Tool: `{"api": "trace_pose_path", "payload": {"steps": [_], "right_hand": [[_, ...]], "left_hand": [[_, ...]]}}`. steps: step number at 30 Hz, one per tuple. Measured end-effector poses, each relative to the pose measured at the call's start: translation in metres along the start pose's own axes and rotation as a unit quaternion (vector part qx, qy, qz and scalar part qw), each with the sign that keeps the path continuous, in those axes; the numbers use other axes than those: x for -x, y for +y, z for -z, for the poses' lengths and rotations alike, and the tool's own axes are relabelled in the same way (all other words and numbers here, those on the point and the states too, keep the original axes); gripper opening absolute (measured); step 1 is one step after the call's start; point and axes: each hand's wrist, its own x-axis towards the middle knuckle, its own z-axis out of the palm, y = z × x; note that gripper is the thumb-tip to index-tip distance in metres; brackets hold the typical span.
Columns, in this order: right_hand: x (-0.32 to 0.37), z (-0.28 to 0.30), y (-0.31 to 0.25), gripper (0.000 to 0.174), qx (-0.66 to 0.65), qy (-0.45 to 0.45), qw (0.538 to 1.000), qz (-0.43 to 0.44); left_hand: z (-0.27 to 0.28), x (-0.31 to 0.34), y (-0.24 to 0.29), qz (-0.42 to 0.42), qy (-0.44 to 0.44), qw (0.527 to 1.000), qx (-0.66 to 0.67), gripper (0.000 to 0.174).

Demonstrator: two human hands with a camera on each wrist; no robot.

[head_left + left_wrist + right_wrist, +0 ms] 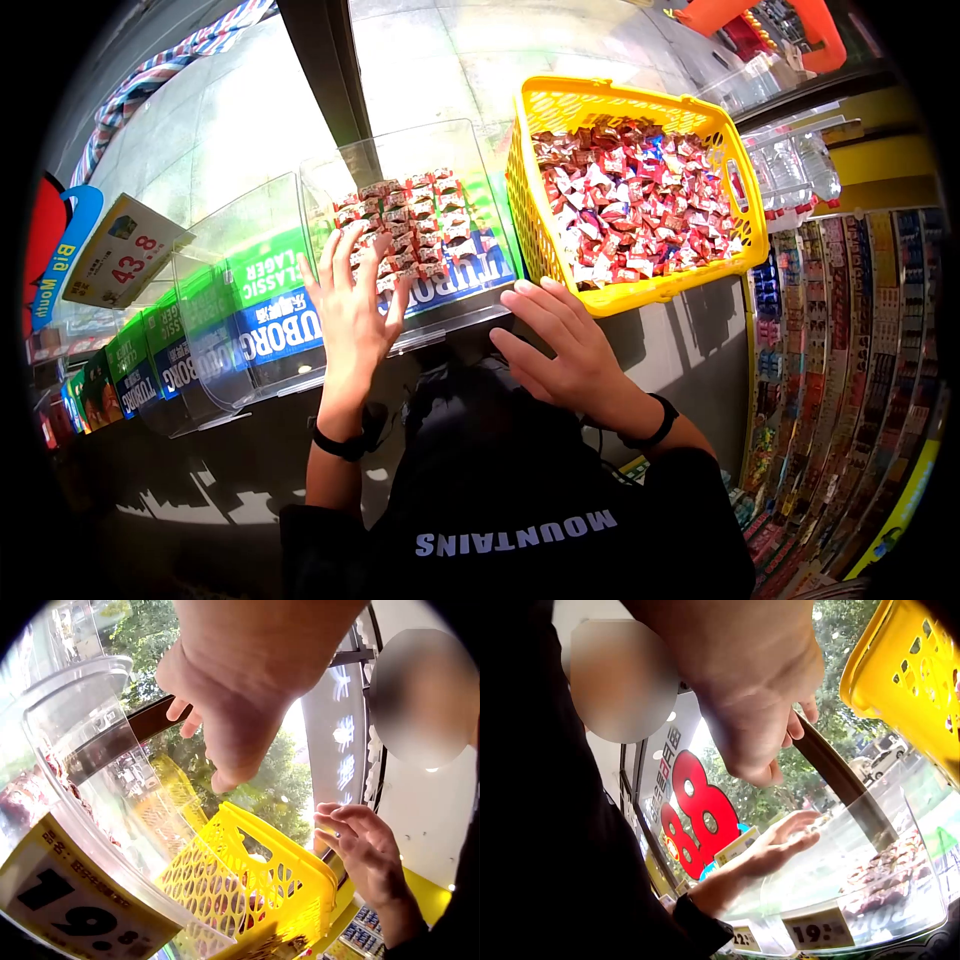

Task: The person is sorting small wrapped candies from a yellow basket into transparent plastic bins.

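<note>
Rows of red-and-white wrapped candies (425, 215) lie in a clear plastic bin (470, 150). My left hand (352, 300) is over the near left part of this bin, fingers spread and nothing held in them. To the right, my right hand (560, 345) hovers between the bin and a yellow basket (752, 215), its fingers extended and bare. A loose heap of similar wrapped candies (640, 200) fills much of the basket. In the right wrist view, my left hand (769, 855) shows beyond the bin's clear wall.
Another clear bin (215, 350) stands to the left, above green and blue beer cartons (270, 335). Price cards (125, 250) are mounted there, and one price card (82, 900) fronts the candy bin. Plastic bottles (800, 165) stand beyond the basket; stocked shelves (840, 380) line the right.
</note>
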Motion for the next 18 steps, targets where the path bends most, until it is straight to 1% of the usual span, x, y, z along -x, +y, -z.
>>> {"api": "trace_pose_path", "payload": {"steps": [1,2,4,6,8,10,11,12,16,17,18], "right_hand": [[0.004,0.010,0.007,0.044,0.003,0.015,1.000,-0.016],[0.008,0.020,0.016,0.043,0.004,0.029,0.999,-0.033],[0.017,0.042,0.040,0.039,0.001,0.035,0.996,-0.078],[0.026,0.063,0.066,0.035,0.015,0.045,0.994,-0.101],[0.034,0.083,0.094,0.028,-0.011,0.041,0.990,-0.133],[0.037,0.102,0.122,0.023,-0.006,0.015,0.993,-0.113],[0.035,0.110,0.132,0.019,0.003,0.025,0.995,-0.098],[0.038,0.117,0.144,0.019,0.021,0.008,0.996,-0.089],[0.023,0.132,0.181,0.021,0.005,-0.054,0.998,-0.027],[0.015,0.133,0.188,0.022,-0.002,-0.068,0.998,-0.008],[0.007,0.131,0.193,0.020,-0.023,-0.113,0.993,-0.017]], "left_hand": [[0.000,-0.005,0.014,-0.006,0.020,1.000,0.020,0.061],[0.005,-0.012,0.028,-0.036,0.034,0.997,0.056,0.063],[0.008,-0.025,0.059,-0.066,0.053,0.991,0.103,0.064],[0.003,-0.039,0.085,-0.114,0.068,0.985,0.114,0.063],[0.008,-0.049,0.115,-0.135,0.043,0.983,0.114,0.063],[-0.003,-0.055,0.136,-0.157,0.053,0.974,0.153,0.061],[-0.006,-0.056,0.143,-0.172,0.050,0.973,0.146,0.060],[-0.009,-0.057,0.150,-0.187,0.046,0.971,0.139,0.059],[-0.017,-0.053,0.165,-0.160,0.031,0.977,0.141,0.057],[-0.016,-0.051,0.165,-0.154,0.007,0.980,0.129,0.058],[-0.016,-0.050,0.166,-0.147,0.004,0.981,0.125,0.058]]}}
